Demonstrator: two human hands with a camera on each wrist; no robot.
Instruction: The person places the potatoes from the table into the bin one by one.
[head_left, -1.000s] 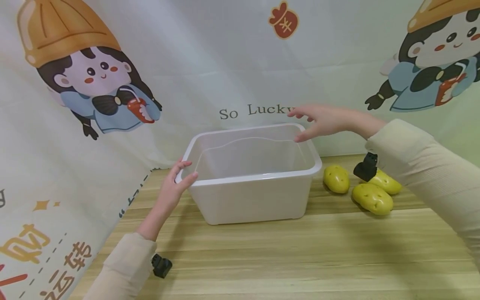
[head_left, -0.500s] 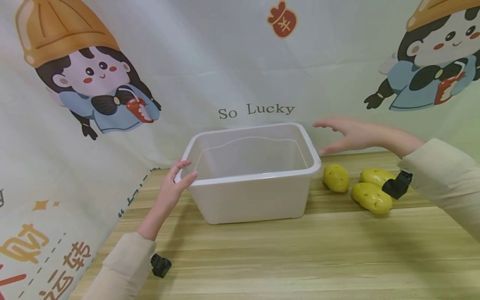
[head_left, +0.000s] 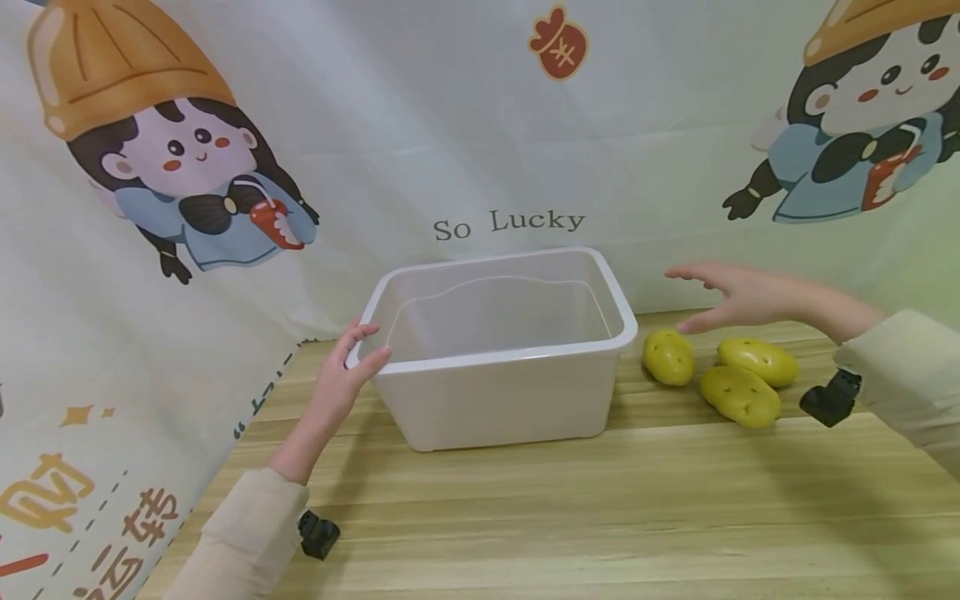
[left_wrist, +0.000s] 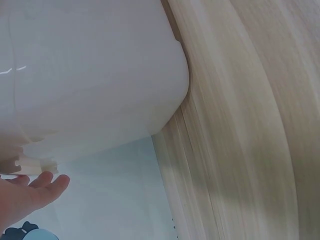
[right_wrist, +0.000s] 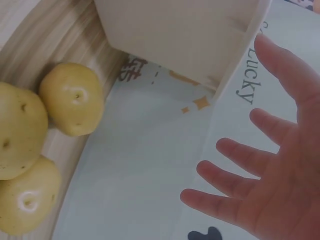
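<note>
A white plastic storage bin stands upright on the table, its top uncovered. At its near left corner my left hand holds the rim, with thumb and fingers over the edge. The left wrist view shows the fingertips by the rim, beside the bin's wall. Three yellow potatoes lie right of the bin: one closest to it, one behind and one in front. My right hand hovers above them, fingers spread, holding nothing; the right wrist view shows this palm too.
A printed cloth hangs directly behind the bin and along the left side. The wooden table extends in front. Black wrist cameras sit at the left cuff and right cuff.
My right hand has moved right and down, from over the bin's right rim to above the potatoes. The left hand stays on the rim; the bin and potatoes have not moved.
</note>
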